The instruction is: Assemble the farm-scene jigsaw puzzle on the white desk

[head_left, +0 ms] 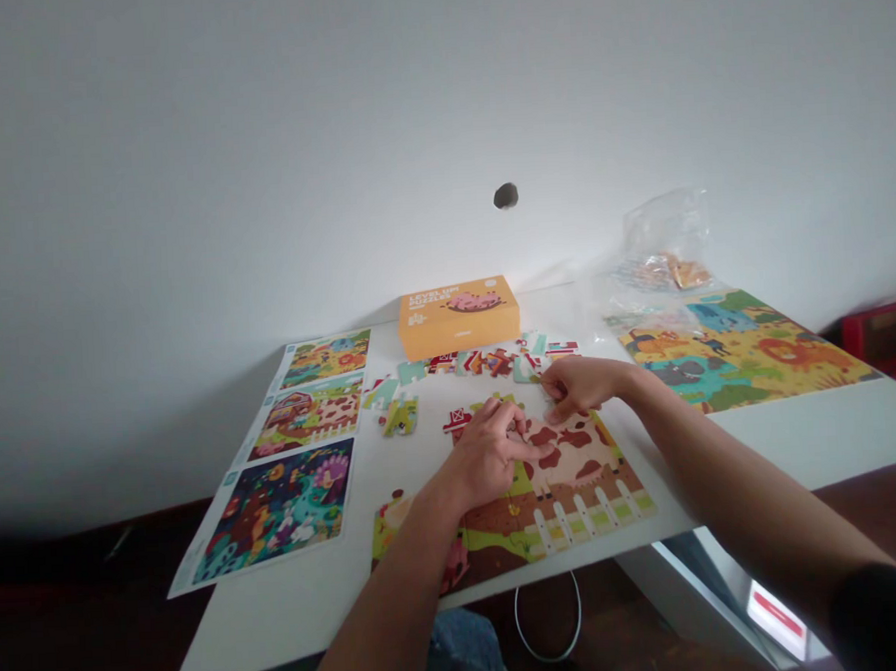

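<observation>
A partly assembled farm jigsaw puzzle lies along the table's near edge, with a spotted cow and a white fence on its right part. My left hand rests on it, index finger stretched over the cow and the other fingers loosely bent. At the upper edge of the cow is my right hand, its fingers closed and pointing down; whatever they grip is hidden. Loose puzzle pieces lie beyond and left of the puzzle, with a red piece close to my left hand.
An orange puzzle box stands at the back against the wall. On the left lies a sheet of three pictures. To the right are an assembled animal puzzle and a clear plastic bag with pieces inside.
</observation>
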Motion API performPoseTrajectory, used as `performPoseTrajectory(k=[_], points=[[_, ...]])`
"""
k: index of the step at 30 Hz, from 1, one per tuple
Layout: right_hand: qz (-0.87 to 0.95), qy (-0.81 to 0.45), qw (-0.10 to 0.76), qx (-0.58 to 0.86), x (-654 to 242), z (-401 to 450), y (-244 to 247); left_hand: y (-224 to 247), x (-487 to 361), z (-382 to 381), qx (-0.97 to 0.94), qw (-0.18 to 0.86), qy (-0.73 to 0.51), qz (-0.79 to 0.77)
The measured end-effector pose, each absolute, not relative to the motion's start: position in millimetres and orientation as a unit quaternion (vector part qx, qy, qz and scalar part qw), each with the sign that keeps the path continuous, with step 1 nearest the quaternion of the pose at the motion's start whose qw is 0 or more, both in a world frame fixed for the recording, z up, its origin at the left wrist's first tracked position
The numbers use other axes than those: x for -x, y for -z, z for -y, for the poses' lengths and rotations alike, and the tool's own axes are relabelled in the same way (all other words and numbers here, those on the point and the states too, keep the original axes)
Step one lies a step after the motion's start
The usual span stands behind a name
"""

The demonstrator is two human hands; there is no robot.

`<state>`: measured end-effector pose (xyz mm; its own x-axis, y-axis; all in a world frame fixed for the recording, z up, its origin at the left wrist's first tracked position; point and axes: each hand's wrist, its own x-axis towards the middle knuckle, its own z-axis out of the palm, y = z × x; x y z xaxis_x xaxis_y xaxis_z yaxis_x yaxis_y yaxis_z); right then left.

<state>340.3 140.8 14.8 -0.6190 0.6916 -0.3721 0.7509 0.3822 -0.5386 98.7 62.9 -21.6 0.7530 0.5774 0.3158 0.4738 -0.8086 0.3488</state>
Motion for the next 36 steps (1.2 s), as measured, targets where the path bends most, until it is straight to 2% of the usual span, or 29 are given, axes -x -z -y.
performPoseTrajectory(k=[4, 19, 27, 33, 36], points=[[-0.836, 0.321, -0.014, -0.445, -342, -141, -15, 20, -99, -62, -0.926, 0.132, -0.209, -0.285], [-0.838, 0.346, 0.020, -0.422, -320, -127, -24, 20, -101, -64, -0.914, 0.149, -0.235, -0.296], [-0.868, 0.283, -0.048, -0.405, -309, -117, -27, 18, -98, -63, -0.895, 0.175, -0.289, -0.290], [-0.896, 0.196, 0.012, -0.399, -302, -104, -33, 16, -94, -69, -0.823, 0.164, -0.426, -0.339], [-0.893, 0.210, 0.017, -0.397, -302, -102, -33, 17, -93, -72, -0.799, 0.152, -0.435, -0.386]])
